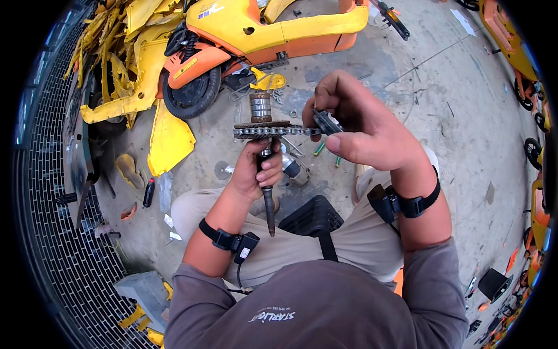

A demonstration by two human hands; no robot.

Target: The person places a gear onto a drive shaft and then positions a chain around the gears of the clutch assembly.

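Note:
My left hand [257, 170] is wrapped round a dark metal shaft [269, 212], which stands roughly upright with its narrow end pointing down toward my lap. Above the fist sits a flat, rusty round disc [261, 124] with a metal chain [279, 131] along its edge. A stack of shiny rings with a rusty top [260, 108] rises over the disc. The chain stretches right to my right hand [363, 125], whose fingers and thumb close on a dark, ridged piece [327, 122]. Whether that piece is bunched chain or a separate part, I cannot tell.
A yellow and orange scooter [279, 35] lies ahead beside piled yellow panels [125, 58]. A silver and black power tool [295, 170] lies on the floor beyond my lap, near a black crate [312, 216]. A dark bottle [149, 192] lies left.

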